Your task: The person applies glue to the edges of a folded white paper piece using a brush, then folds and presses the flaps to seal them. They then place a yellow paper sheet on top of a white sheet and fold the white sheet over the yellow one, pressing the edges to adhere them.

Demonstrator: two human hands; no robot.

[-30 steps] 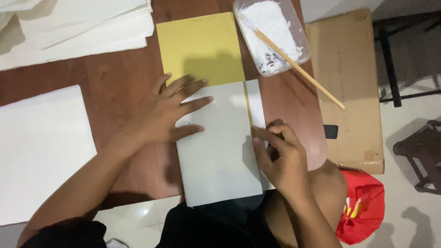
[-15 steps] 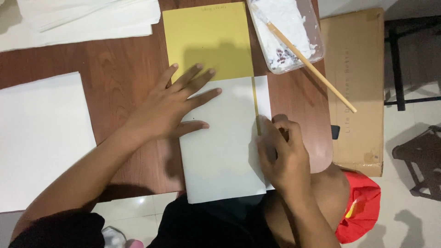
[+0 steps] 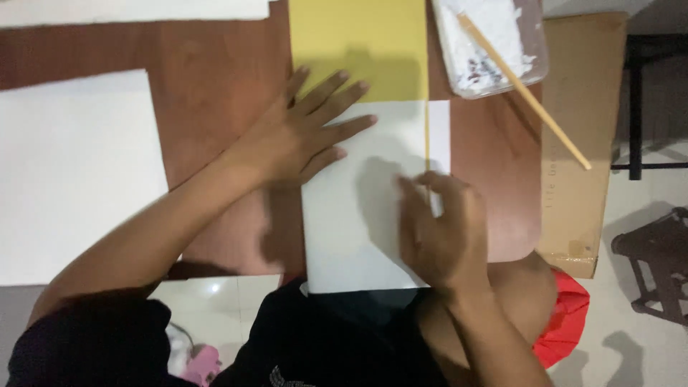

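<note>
We laid our left hand [image 3: 301, 136] flat with its fingers [image 3: 344, 93] spread, pressing the far left corner of the white sheet [image 3: 358, 222], which lay on the brown tabletop [image 3: 215, 86] over the near edge of a yellow sheet [image 3: 358, 43]. Our right hand [image 3: 441, 229] curled near the white sheet's right edge, its fingers bunched together at the near end of a thin yellowish strip [image 3: 427, 136], though blur hid whether they pinched it. A clear tub of white paste [image 3: 487, 43] with a wooden stick [image 3: 530, 93] stood to the far right.
</note>
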